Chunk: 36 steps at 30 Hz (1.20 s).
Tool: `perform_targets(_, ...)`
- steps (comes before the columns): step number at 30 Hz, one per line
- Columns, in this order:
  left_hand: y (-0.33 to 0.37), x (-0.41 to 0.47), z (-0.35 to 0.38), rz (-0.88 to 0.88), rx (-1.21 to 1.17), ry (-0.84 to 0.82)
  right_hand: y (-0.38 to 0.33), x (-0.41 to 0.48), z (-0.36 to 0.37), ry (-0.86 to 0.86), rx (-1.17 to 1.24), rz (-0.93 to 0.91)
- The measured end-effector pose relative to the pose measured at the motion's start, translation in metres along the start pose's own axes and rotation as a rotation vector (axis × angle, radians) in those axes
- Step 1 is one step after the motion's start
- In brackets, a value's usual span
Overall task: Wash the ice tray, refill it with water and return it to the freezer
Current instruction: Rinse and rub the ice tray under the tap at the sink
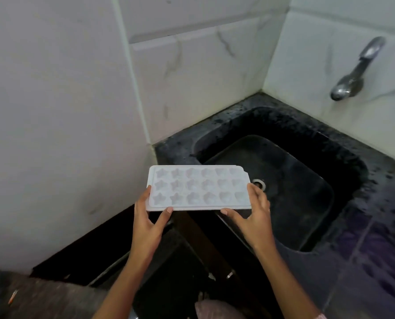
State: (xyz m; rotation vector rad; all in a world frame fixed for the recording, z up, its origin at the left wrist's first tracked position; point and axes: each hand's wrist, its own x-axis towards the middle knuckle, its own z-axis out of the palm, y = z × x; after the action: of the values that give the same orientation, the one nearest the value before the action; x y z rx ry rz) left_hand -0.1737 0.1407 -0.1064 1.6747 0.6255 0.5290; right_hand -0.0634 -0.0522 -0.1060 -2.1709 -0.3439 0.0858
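A white ice tray with star and heart shaped moulds is held level in the air at the left front corner of a black sink. My left hand grips its near left corner, thumb on the front edge. My right hand grips its right end, fingers over the rim and thumb under the front edge. A metal tap sticks out of the right wall above the sink; no water runs from it. The sink's drain shows just past the tray's right end.
White marble-look tiled walls close in on the left and behind the sink. A dark speckled counter surrounds the basin and runs on to the right. Dark cabinet fronts lie below the tray.
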Motion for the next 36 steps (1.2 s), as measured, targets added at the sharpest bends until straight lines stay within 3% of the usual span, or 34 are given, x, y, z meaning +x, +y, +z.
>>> perform_targets(13,0.024,0.084,0.120,0.033,-0.125,-0.302,0.040,0.049,-0.063,0.286,0.012,0.153)
perform_targets(20,0.037,0.111,0.184,-0.147,-0.469,-0.488,0.057,0.058,-0.088,0.431,-0.007,0.282)
perform_targets(30,0.052,0.164,0.250,-0.410,-0.579,-0.654,0.073,0.093,-0.102,0.564,-0.063,0.416)
perform_targets(36,0.050,0.194,0.277,-0.431,-0.595,-0.687,0.089,0.118,-0.104,0.552,-0.114,0.495)
